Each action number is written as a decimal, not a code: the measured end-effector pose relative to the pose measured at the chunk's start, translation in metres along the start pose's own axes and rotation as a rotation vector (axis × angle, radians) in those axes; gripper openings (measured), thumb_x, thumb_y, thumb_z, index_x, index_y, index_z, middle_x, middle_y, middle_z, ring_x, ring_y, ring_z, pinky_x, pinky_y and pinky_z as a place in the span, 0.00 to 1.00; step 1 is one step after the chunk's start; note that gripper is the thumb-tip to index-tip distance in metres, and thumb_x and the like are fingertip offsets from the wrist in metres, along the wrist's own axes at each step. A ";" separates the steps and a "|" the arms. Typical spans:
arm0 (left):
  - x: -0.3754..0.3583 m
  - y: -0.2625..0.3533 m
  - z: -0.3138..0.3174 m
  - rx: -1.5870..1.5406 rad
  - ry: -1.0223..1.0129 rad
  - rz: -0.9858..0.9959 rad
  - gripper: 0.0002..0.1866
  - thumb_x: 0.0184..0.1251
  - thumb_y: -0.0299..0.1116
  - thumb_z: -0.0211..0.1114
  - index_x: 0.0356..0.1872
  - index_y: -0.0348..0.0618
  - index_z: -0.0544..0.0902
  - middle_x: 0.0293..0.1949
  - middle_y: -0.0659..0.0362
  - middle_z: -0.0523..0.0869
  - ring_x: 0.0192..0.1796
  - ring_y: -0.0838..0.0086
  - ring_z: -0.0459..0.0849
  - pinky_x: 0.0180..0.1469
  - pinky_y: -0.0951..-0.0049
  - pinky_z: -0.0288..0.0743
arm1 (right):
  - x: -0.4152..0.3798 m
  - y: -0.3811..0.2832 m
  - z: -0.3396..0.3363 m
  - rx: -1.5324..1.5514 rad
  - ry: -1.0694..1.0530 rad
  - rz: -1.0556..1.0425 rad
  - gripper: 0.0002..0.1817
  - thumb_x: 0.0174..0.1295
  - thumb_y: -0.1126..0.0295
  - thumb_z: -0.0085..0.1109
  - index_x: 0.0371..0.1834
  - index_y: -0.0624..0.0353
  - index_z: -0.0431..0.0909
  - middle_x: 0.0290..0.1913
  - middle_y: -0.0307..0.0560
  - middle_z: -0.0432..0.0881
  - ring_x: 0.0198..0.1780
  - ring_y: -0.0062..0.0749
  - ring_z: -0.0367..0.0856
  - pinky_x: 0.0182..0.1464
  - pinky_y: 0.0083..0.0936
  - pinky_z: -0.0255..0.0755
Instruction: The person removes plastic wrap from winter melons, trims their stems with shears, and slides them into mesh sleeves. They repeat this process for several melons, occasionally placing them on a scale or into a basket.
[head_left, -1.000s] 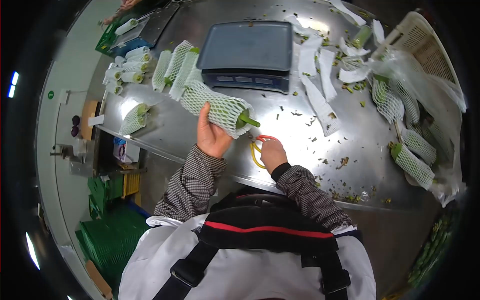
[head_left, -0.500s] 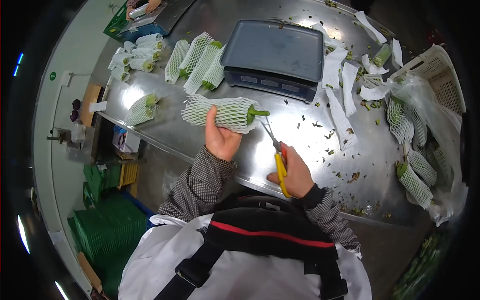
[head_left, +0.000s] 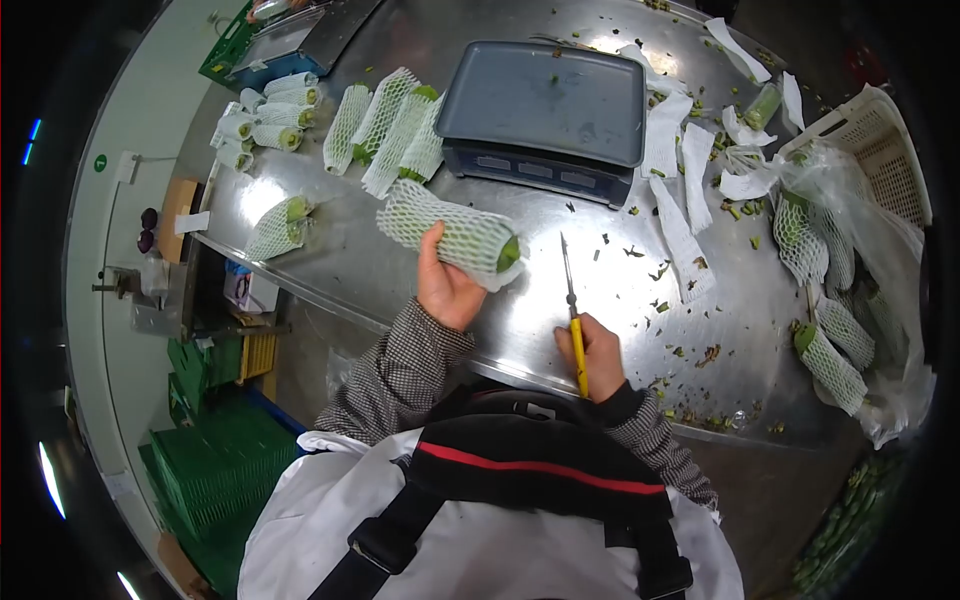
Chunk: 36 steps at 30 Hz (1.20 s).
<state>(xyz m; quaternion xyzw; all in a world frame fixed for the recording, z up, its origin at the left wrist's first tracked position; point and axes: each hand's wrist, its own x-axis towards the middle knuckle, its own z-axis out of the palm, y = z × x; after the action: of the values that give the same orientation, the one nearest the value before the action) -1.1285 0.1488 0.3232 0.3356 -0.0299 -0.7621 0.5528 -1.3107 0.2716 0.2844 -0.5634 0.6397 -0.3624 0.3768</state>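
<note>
The fingers of the left hand [head_left: 450, 298] are wrapped around a net-sleeved vegetable [head_left: 448, 228], thumb laid over the near side, the others out of sight, apparently beneath it. That grip seems chosen to cradle the weight from below while leaving the green end free, since nothing covers it just to the right of the fingertips. The fingers of the right hand [head_left: 598, 358] are curled around the yellow handle of a pair of scissors [head_left: 576, 335]; the blades point forward, away from the body, and stand apart from the left fingers, probably so that the tips stay clear of them. Seen nearly edge-on, the blades do not show whether they are parted.

The vegetable lies in the left hand's grasp, above the metal table [head_left: 345, 230], tilted with its green end toward the right hand. It looks thick and roughly cylindrical, pale green under white foam mesh, with a darker green face at the open end; no long stem shows past the mesh.

Beyond the left fingers, a row of sleeved pieces [head_left: 398, 135] lies side by side, perhaps lined up to save space, next to a scale [head_left: 540, 105]. Right of and beyond the right fingers are white strips [head_left: 682, 240] and, farther right, a plastic bag [head_left: 895, 250] around more sleeved pieces.
</note>
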 end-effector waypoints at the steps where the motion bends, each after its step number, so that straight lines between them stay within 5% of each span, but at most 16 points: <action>1: -0.001 0.007 -0.004 0.058 -0.058 -0.034 0.26 0.61 0.50 0.58 0.52 0.40 0.71 0.49 0.55 0.78 0.53 0.64 0.77 0.59 0.58 0.70 | -0.002 0.014 -0.004 -0.079 0.034 0.029 0.15 0.57 0.61 0.61 0.28 0.62 0.71 0.19 0.53 0.73 0.21 0.47 0.75 0.27 0.37 0.69; 4: 0.003 0.026 -0.025 0.076 -0.158 -0.119 0.32 0.59 0.56 0.53 0.54 0.37 0.69 0.46 0.50 0.77 0.48 0.63 0.78 0.51 0.56 0.75 | -0.009 0.050 -0.020 -0.697 -0.102 -0.031 0.18 0.57 0.58 0.60 0.35 0.64 0.75 0.26 0.53 0.76 0.30 0.45 0.78 0.33 0.37 0.73; 6: -0.004 0.035 -0.031 -0.138 -0.388 -0.392 0.38 0.58 0.56 0.53 0.58 0.30 0.62 0.40 0.50 0.71 0.38 0.66 0.75 0.40 0.66 0.78 | 0.001 0.047 -0.023 -0.766 -0.175 -0.049 0.20 0.56 0.56 0.60 0.38 0.65 0.75 0.28 0.52 0.76 0.34 0.43 0.79 0.35 0.35 0.74; 8: -0.007 0.035 -0.034 -0.115 -0.466 -0.451 0.39 0.57 0.57 0.52 0.58 0.29 0.61 0.39 0.51 0.70 0.36 0.67 0.74 0.36 0.68 0.77 | 0.027 0.007 -0.028 -0.491 -0.196 -0.167 0.25 0.56 0.54 0.61 0.44 0.67 0.74 0.28 0.51 0.77 0.33 0.41 0.79 0.35 0.32 0.74; 12: -0.008 0.034 -0.039 -0.052 -0.615 -0.622 0.42 0.55 0.60 0.52 0.59 0.29 0.60 0.36 0.52 0.68 0.28 0.69 0.71 0.26 0.72 0.72 | 0.075 -0.045 -0.007 0.535 -0.273 0.174 0.34 0.60 0.55 0.57 0.62 0.66 0.59 0.28 0.48 0.78 0.28 0.31 0.79 0.35 0.24 0.73; 14: -0.002 0.028 -0.045 -0.069 -0.869 -0.756 0.44 0.53 0.61 0.54 0.60 0.31 0.60 0.35 0.51 0.68 0.26 0.68 0.71 0.27 0.70 0.72 | 0.092 -0.065 0.010 0.476 -0.194 0.101 0.34 0.60 0.57 0.57 0.63 0.65 0.57 0.25 0.46 0.77 0.25 0.28 0.78 0.31 0.23 0.72; 16: -0.006 0.027 -0.051 -0.116 -0.860 -0.805 0.46 0.52 0.60 0.58 0.63 0.33 0.57 0.36 0.50 0.69 0.29 0.66 0.73 0.29 0.69 0.73 | 0.102 -0.073 0.008 0.413 -0.121 0.032 0.34 0.60 0.59 0.57 0.64 0.64 0.55 0.23 0.44 0.76 0.22 0.24 0.76 0.27 0.22 0.72; 18: -0.015 0.034 -0.057 -0.153 -0.714 -0.727 0.48 0.52 0.59 0.60 0.66 0.34 0.54 0.37 0.49 0.71 0.30 0.64 0.75 0.31 0.68 0.73 | 0.106 -0.076 -0.004 0.686 -0.302 0.228 0.22 0.61 0.72 0.54 0.58 0.66 0.65 0.17 0.37 0.72 0.14 0.19 0.69 0.16 0.14 0.63; 19: -0.003 0.038 -0.065 -0.167 -0.822 -0.744 0.50 0.52 0.59 0.60 0.68 0.35 0.51 0.38 0.49 0.71 0.31 0.63 0.75 0.31 0.68 0.74 | 0.112 -0.060 -0.006 0.750 -0.259 0.213 0.16 0.61 0.73 0.53 0.51 0.67 0.70 0.15 0.36 0.69 0.10 0.17 0.65 0.12 0.15 0.57; 22: -0.004 0.053 -0.068 -0.135 -0.810 -0.684 0.52 0.52 0.60 0.60 0.69 0.36 0.49 0.37 0.48 0.71 0.29 0.63 0.75 0.30 0.68 0.74 | 0.113 -0.039 -0.005 0.712 -0.110 0.216 0.13 0.63 0.70 0.54 0.48 0.64 0.72 0.17 0.35 0.71 0.14 0.16 0.67 0.16 0.14 0.61; 26: -0.025 0.061 -0.039 0.164 -0.575 -0.620 0.42 0.55 0.53 0.49 0.65 0.30 0.58 0.26 0.47 0.72 0.20 0.60 0.74 0.22 0.69 0.73 | 0.110 -0.066 0.008 0.661 -0.077 0.062 0.18 0.61 0.65 0.58 0.50 0.64 0.69 0.27 0.36 0.73 0.26 0.18 0.72 0.27 0.15 0.68; 29: -0.032 0.055 -0.042 0.211 -0.422 -0.648 0.40 0.53 0.50 0.47 0.63 0.28 0.61 0.26 0.42 0.73 0.19 0.59 0.73 0.21 0.66 0.72 | 0.131 -0.075 -0.003 0.091 0.155 -0.451 0.15 0.57 0.64 0.60 0.42 0.63 0.74 0.27 0.42 0.72 0.32 0.33 0.71 0.40 0.28 0.68; 30: -0.033 0.052 -0.040 0.216 -0.350 -0.673 0.40 0.52 0.50 0.48 0.63 0.28 0.61 0.27 0.41 0.74 0.19 0.59 0.74 0.21 0.65 0.72 | 0.129 -0.079 -0.006 0.089 0.159 -0.450 0.15 0.57 0.64 0.60 0.42 0.63 0.74 0.27 0.42 0.72 0.32 0.33 0.71 0.40 0.28 0.68; 31: -0.027 0.046 -0.052 0.158 -0.548 -0.653 0.38 0.55 0.50 0.48 0.63 0.31 0.62 0.32 0.40 0.76 0.27 0.56 0.79 0.30 0.63 0.78 | 0.126 -0.083 -0.009 0.118 0.100 -0.488 0.10 0.58 0.69 0.58 0.38 0.64 0.75 0.27 0.42 0.72 0.31 0.30 0.72 0.39 0.25 0.67; 33: -0.028 0.043 -0.057 0.140 -0.520 -0.664 0.37 0.55 0.51 0.49 0.63 0.33 0.63 0.40 0.41 0.76 0.36 0.55 0.79 0.39 0.60 0.77 | 0.105 -0.102 -0.012 0.322 -0.081 -0.399 0.05 0.59 0.74 0.53 0.32 0.66 0.74 0.26 0.44 0.73 0.30 0.28 0.73 0.36 0.22 0.68; 36: -0.027 0.036 -0.072 0.175 -0.467 -0.605 0.33 0.62 0.52 0.47 0.64 0.40 0.64 0.54 0.44 0.75 0.52 0.51 0.78 0.56 0.54 0.73 | 0.073 -0.104 0.025 -0.121 -0.077 -0.923 0.06 0.52 0.70 0.52 0.33 0.52 0.75 0.25 0.38 0.70 0.26 0.33 0.75 0.27 0.29 0.69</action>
<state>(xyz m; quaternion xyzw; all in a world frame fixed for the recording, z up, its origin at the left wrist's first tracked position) -1.0554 0.1815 0.2959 0.1925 -0.1195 -0.9411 0.2510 -1.2476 0.1877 0.3605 -0.8231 0.3277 -0.4330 0.1662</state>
